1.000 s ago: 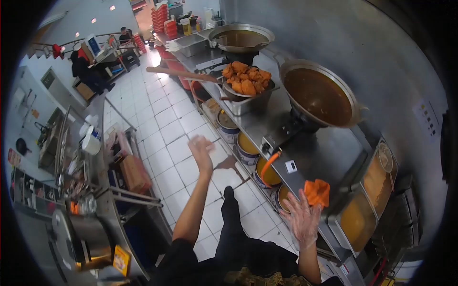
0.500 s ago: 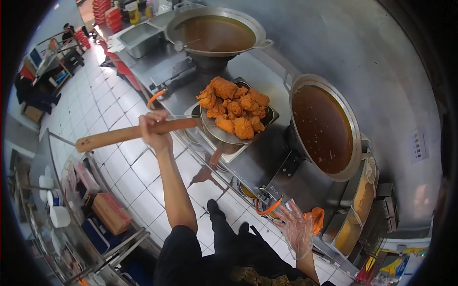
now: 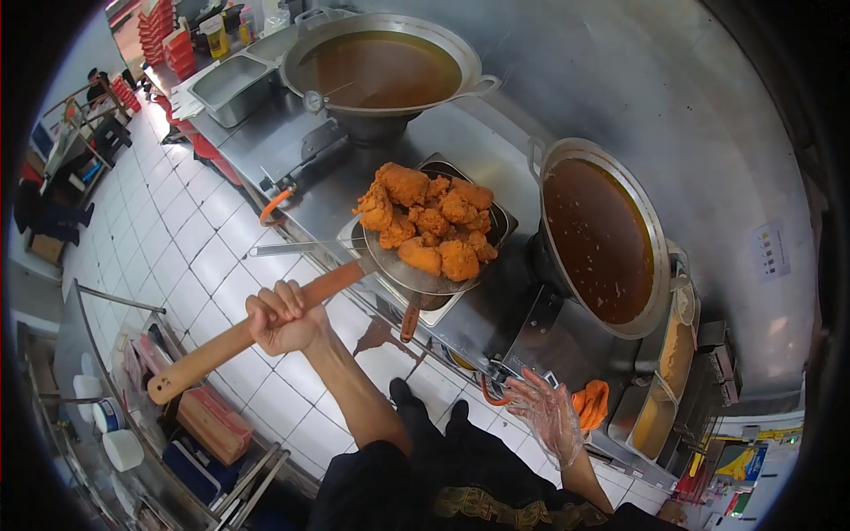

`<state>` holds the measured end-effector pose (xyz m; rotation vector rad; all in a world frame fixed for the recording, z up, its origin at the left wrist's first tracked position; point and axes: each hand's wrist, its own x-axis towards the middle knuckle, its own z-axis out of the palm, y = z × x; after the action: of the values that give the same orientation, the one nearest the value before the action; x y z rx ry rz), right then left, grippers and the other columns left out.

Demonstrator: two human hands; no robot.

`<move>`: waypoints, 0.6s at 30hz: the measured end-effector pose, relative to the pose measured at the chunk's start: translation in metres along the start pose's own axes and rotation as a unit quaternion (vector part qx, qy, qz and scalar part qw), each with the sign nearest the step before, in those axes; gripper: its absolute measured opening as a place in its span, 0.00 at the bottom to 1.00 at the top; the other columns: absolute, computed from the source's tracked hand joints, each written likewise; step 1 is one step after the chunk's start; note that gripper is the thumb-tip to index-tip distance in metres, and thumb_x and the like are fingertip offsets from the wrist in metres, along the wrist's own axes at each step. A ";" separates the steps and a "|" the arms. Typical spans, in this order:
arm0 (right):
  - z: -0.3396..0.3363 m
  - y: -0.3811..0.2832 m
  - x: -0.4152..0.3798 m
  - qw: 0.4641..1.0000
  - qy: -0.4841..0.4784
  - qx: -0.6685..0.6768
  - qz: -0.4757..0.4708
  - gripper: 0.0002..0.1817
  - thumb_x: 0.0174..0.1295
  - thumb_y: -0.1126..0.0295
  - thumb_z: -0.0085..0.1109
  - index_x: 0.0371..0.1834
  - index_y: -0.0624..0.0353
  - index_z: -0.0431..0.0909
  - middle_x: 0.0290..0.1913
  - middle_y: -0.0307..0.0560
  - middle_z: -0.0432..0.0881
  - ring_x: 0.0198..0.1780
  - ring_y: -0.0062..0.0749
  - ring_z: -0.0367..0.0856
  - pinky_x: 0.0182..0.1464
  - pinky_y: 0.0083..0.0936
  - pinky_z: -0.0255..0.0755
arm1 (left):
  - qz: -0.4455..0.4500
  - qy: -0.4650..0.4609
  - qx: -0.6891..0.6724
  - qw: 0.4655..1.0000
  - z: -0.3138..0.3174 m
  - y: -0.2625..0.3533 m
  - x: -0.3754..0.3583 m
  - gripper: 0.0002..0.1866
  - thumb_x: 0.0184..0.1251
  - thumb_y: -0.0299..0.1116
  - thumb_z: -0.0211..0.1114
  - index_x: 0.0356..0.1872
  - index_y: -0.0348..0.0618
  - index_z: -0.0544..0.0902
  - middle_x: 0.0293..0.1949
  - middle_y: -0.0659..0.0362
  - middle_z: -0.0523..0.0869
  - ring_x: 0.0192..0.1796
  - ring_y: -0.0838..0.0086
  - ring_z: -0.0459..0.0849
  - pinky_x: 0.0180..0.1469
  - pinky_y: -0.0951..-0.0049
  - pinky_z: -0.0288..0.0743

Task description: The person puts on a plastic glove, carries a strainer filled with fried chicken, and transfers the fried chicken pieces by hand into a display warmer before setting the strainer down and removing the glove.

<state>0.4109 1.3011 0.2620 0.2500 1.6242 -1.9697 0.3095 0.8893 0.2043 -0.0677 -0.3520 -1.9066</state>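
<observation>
My left hand (image 3: 288,320) is closed around the long wooden handle (image 3: 208,354) of a strainer. Its round head, heaped with fried chicken (image 3: 429,221), rests over a metal pan (image 3: 503,226) on the steel counter. Another wooden-handled tool (image 3: 410,320) pokes out from under the strainer. My right hand (image 3: 544,414), in a clear plastic glove, has its fingers spread and holds nothing; it is near the counter's front edge, beside an orange cloth (image 3: 590,405).
Two large woks of brown oil stand on the counter, one at the back (image 3: 381,71) and one at the right (image 3: 598,239). Breading trays (image 3: 653,429) lie beyond the right wok. A shelf rack (image 3: 80,305) stands at lower left; people are at far left.
My left hand has turned the handle so its free end is lower, and its grip looks fuller. The chicken has shifted slightly down. My right hand stays spread in nearly the same place.
</observation>
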 end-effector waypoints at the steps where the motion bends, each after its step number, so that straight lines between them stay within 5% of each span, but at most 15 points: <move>1: 0.000 -0.001 0.002 1.000 0.003 -0.002 0.001 0.48 0.71 0.29 0.33 0.79 0.58 0.58 0.72 0.60 0.69 0.69 0.45 0.72 0.68 0.44 0.65 | 0.003 -0.001 -0.002 1.000 0.002 0.003 -0.001 0.16 0.64 0.35 0.56 0.18 0.52 0.61 0.11 0.64 0.65 0.13 0.78 0.62 0.16 0.80 0.58; 15: -0.022 -0.002 -0.009 0.994 -0.097 -0.016 -0.038 0.42 0.73 0.39 0.46 0.78 0.60 0.59 0.70 0.59 0.71 0.66 0.44 0.74 0.62 0.36 0.71 | 0.104 -0.056 -0.005 0.993 0.071 0.131 -0.049 0.18 0.64 0.38 0.58 0.18 0.52 0.62 0.12 0.66 0.61 0.14 0.79 0.61 0.19 0.78 0.57; 16: -0.026 -0.006 -0.010 0.993 -0.104 0.011 -0.053 0.35 0.73 0.53 0.57 0.76 0.60 0.62 0.68 0.58 0.73 0.65 0.41 0.75 0.53 0.34 0.80 | 0.113 -0.064 0.004 0.992 0.080 0.151 -0.058 0.18 0.64 0.38 0.58 0.18 0.53 0.62 0.12 0.66 0.61 0.14 0.79 0.61 0.19 0.78 0.57; 18: -0.041 -0.016 -0.020 0.980 -0.147 -0.052 -0.126 0.34 0.68 0.64 0.63 0.76 0.60 0.62 0.68 0.57 0.73 0.64 0.38 0.75 0.47 0.32 0.84 | 0.136 -0.082 0.036 0.987 0.093 0.193 -0.086 0.18 0.64 0.39 0.59 0.17 0.53 0.62 0.12 0.67 0.61 0.14 0.80 0.60 0.20 0.78 0.56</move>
<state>0.4100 1.3476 0.2749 -0.2904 1.6166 -1.9821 0.5071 0.9320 0.3148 -0.2137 -0.4969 -1.6196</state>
